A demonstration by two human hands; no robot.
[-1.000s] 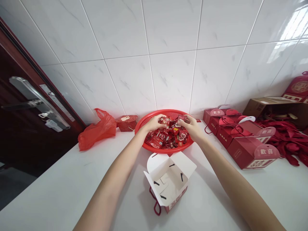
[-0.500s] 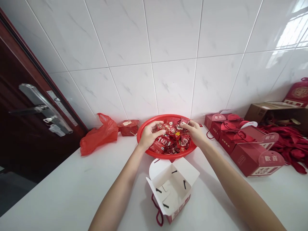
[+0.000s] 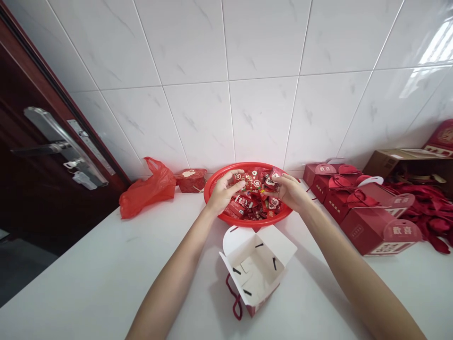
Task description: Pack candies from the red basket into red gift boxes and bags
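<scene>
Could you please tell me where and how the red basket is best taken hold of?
Probably take the red basket by its rim at both ends, coming from left and right: the oval is widest that way, and the open box stands close in front.

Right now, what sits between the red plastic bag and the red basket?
In the head view, a small red box with a pale design stands between the red plastic bag and the red basket.

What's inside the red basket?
A heap of red packets lies in the basket. The left hand holds one packet over it, the right hand another. The heap hides the basket's bottom and whatever lies lower.
</scene>
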